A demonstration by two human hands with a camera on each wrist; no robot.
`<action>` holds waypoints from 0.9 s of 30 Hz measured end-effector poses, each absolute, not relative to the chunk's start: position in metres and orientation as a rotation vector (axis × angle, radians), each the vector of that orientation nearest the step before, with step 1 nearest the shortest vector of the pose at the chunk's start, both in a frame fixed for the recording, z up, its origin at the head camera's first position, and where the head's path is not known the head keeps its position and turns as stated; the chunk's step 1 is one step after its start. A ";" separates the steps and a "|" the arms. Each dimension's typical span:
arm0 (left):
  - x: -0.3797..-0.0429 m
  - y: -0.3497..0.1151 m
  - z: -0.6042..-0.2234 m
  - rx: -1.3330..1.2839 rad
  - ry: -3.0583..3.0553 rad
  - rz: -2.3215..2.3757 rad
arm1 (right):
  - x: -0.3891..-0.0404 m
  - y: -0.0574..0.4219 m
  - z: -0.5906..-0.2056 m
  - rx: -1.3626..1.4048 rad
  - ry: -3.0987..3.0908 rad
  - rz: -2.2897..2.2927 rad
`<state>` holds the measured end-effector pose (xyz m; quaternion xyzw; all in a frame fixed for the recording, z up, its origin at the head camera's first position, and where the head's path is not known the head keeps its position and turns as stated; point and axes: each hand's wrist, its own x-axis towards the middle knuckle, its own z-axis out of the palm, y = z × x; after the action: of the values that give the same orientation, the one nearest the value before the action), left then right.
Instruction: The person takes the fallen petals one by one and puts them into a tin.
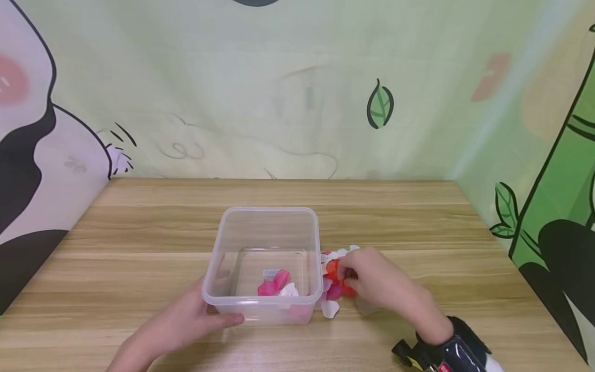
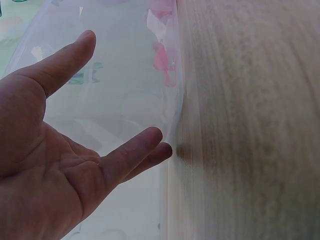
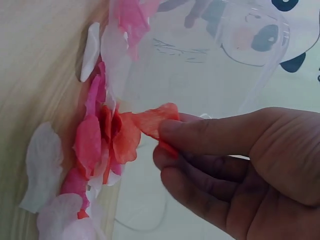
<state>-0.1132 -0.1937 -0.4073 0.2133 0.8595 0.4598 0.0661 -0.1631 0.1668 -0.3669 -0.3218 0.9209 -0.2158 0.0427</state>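
Note:
A clear plastic box (image 1: 261,211) stands on the wooden table with several pink and white petals (image 1: 281,279) inside. My left hand (image 1: 188,312) is spread round its near left corner, thumb along the front wall; in the left wrist view the fingers (image 2: 132,152) lie fairly straight beside the clear wall. Right of the box is a loose pile of red, pink and white petals (image 1: 333,292). Over this pile my right hand (image 1: 378,279) pinches a red petal (image 3: 157,119) between thumb and fingers, as the right wrist view shows. Other red petals (image 3: 125,140) hang close to it.
The wooden table (image 1: 153,217) reaches back to a printed cloth backdrop (image 1: 223,103) with cartoon drawings. One white petal (image 1: 330,309) lies at the pile's near edge. A black wrist strap (image 1: 457,346) is on the right forearm.

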 end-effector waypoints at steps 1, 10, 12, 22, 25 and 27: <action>-0.113 -0.194 -0.407 0.642 2.593 1.386 | -0.163 0.166 -0.366 -0.988 2.822 -0.670; -0.113 -0.194 -0.408 0.654 2.561 1.417 | -0.158 0.162 -0.357 -0.977 2.900 -0.860; -0.113 -0.194 -0.408 0.657 2.559 1.418 | -0.157 0.161 -0.356 -1.005 2.926 -0.914; -0.112 -0.195 -0.407 0.636 2.585 1.392 | -0.151 0.156 -0.350 -1.184 3.093 -1.185; -0.112 -0.195 -0.407 0.635 2.581 1.395 | -0.150 0.152 -0.349 -1.281 3.128 -1.258; -0.112 -0.194 -0.407 0.632 2.585 1.390 | -0.148 0.150 -0.348 -1.357 3.134 -1.316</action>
<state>-0.1121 -0.1944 -0.4066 0.2101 0.8590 0.4617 0.0695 -0.1479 0.1498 -0.3485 -0.3583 0.8277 -0.3477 -0.2563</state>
